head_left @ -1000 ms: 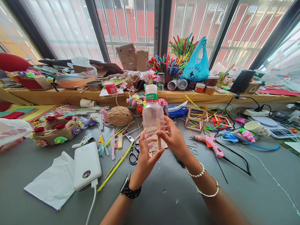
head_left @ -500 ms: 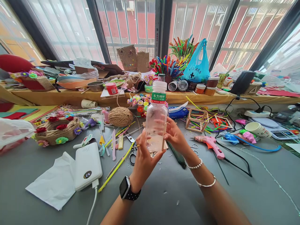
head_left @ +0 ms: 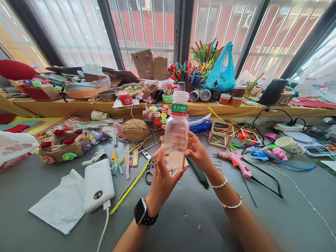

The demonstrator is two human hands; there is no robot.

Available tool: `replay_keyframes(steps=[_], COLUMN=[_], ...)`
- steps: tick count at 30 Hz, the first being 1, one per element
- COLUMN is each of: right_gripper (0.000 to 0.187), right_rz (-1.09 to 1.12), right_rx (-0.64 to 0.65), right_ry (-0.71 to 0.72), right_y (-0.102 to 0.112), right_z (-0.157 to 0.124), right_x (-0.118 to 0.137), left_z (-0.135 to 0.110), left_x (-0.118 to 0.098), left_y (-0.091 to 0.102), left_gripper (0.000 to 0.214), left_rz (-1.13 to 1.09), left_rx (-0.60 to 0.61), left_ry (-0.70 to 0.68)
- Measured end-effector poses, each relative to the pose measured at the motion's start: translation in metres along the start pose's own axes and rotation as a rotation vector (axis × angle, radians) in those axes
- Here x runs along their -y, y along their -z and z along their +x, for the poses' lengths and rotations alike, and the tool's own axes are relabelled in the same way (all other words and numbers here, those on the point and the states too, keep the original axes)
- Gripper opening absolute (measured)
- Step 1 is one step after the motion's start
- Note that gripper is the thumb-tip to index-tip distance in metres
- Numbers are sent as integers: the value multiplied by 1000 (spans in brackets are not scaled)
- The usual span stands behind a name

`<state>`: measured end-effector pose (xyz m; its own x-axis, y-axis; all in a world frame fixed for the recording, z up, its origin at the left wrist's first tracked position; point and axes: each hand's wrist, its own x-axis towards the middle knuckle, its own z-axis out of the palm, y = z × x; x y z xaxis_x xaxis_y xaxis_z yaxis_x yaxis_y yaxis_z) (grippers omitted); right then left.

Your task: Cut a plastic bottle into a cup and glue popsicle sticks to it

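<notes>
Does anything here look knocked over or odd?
Yes: a patterned paper cup lies tipped at the right, by the digital scale, and a second cup lies on its side at back left. Cups usually stand upright.

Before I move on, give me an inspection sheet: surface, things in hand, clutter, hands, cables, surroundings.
Surface: grey table, small scraps scattered about.
Things in hand: clear bottle, roughly upright; wooden stick along its right side.
Clutter: twine ball, scissors, glue gun, power bank.
Hands: left hand supports the bottle's lower left; right hand holds the stick against it.
Cables: white cable from power bank; black cord from glue gun.
Surroundings: crowded ledge, barred windows beyond.
</notes>
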<state>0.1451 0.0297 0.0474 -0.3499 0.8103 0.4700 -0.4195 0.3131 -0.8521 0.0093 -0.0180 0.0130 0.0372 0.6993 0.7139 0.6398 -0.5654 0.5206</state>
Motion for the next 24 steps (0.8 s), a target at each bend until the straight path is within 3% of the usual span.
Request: replay_keyframes(steps=[14,24], right_gripper=[68,68], right_rz=[-12,-102], right_rx=[-11,-32], right_ry=[-12,-37], right_y=[2,2], right_z=[0,0], right_x=[-1,-1], left_z=[-2,-4], left_x=[2,1], left_y=[-3,-4], left_gripper=[87,87], left_rz=[6,-93], left_rx=[3,51], left_ry=[8,92])
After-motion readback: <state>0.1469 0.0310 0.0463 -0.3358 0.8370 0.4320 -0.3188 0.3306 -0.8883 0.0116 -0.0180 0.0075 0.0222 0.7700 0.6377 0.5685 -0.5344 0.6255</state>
